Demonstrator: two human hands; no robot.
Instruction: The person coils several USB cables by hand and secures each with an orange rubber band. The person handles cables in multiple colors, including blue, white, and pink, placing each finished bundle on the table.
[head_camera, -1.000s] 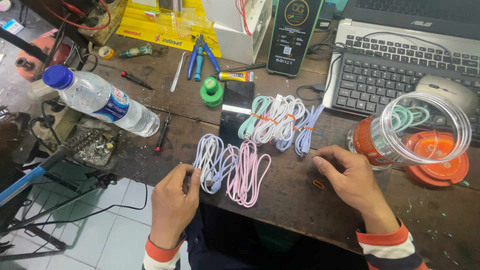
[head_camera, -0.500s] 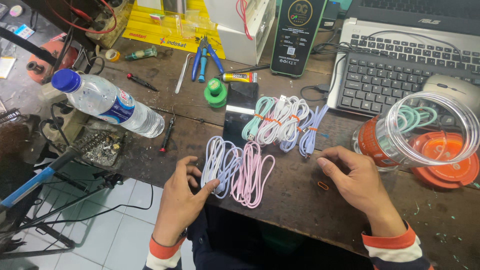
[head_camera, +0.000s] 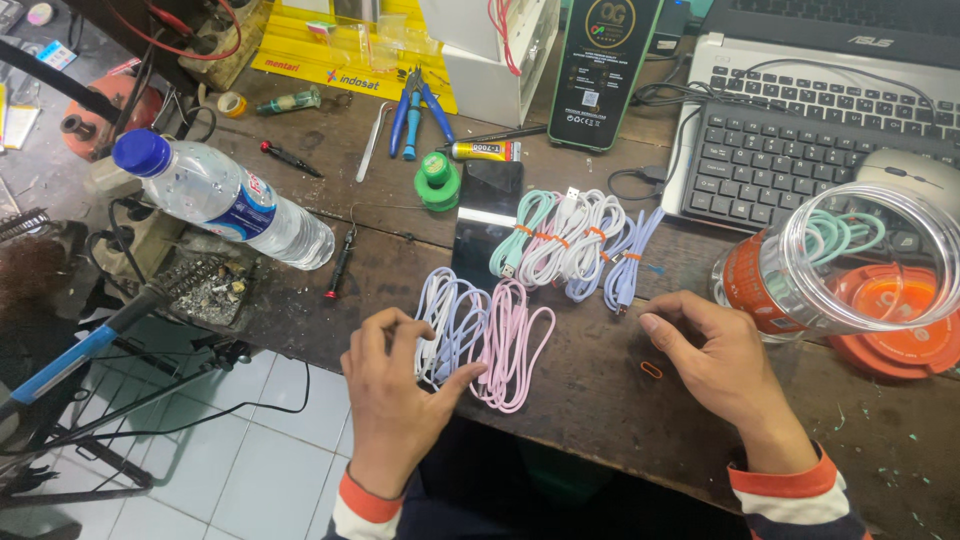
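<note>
A clear water bottle (head_camera: 225, 200) with a blue cap lay on its side at the left of the dark worktop (head_camera: 590, 400). The left hand (head_camera: 395, 400) rested with fingers loosely spread, its fingertips on the pale lilac cable coil (head_camera: 445, 325), just beside a pink cable coil (head_camera: 515, 345). The right hand (head_camera: 715, 355) lay half-curled and holding nothing, near a small orange rubber band (head_camera: 651, 369). A clear plastic jar (head_camera: 850, 270) lay tipped at the right.
</note>
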